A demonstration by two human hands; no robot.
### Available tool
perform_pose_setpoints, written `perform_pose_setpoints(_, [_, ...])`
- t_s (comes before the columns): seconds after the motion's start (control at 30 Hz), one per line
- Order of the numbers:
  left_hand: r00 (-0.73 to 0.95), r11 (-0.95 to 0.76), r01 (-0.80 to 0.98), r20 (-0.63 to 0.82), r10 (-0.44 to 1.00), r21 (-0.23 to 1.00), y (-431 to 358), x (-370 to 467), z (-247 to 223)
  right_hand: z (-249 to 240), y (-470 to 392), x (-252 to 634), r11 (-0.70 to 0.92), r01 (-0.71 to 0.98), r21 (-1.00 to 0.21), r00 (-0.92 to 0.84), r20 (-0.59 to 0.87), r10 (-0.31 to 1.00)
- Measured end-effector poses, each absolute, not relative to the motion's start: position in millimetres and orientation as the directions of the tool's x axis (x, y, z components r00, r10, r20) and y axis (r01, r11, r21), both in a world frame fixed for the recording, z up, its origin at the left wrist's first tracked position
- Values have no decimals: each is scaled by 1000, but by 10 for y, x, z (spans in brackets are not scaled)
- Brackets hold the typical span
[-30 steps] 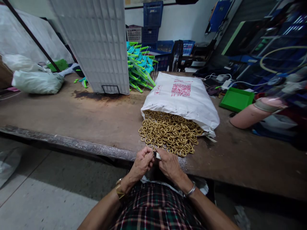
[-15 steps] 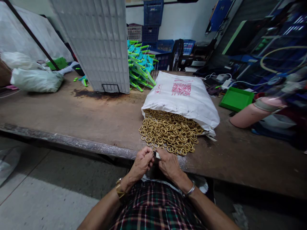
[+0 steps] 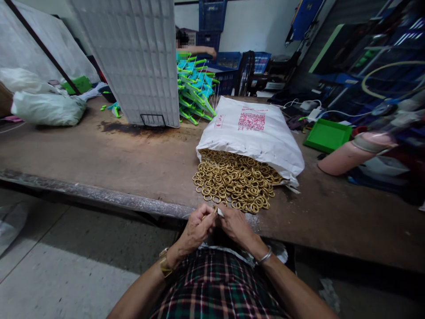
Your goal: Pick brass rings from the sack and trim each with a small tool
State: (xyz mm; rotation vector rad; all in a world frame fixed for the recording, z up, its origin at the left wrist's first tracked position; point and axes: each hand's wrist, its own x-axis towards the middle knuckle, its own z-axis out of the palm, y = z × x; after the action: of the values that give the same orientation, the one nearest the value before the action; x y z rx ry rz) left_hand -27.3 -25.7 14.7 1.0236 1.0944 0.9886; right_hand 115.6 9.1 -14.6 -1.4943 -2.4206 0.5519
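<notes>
My left hand (image 3: 198, 223) is closed with a brass-coloured ring (image 3: 215, 210) pinched between thumb and fingers. Close against it, my right hand (image 3: 236, 227) grips a small whitish piece (image 3: 220, 212), mostly covered by the fingers, so its kind is unclear. Both hands meet at the table's front edge, just below a heap of brass-coloured rings (image 3: 232, 184). The rings spill from the open mouth of a white sack (image 3: 275, 137) with red print, lying on its side.
The brown table (image 3: 149, 164) bears a tall ribbed white panel (image 3: 133, 66), bright green and turquoise plastic pieces (image 3: 195, 88), a green tray (image 3: 327, 136), a pink bottle (image 3: 345, 156) and a pale plastic bag (image 3: 49, 108). Behind the green pieces, another person's arm (image 3: 199, 51) reaches out.
A brass ring now shows in my left fingers, where a dark bit showed between the hands before. Another person's head and arm have come into view behind the panel.
</notes>
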Motion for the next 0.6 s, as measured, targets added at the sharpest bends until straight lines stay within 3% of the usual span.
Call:
perform_pose_setpoints(0.23, [206,296,-182,-258,944,938,-239,-315,132,-130,98,1171,359,761,-540,-326,160,932])
perform_pose_setpoints(0.6, [171,357,-372,-314,934,857,-236,-331,-8,-25,-30,1080,475,759,-445,-463,143,875])
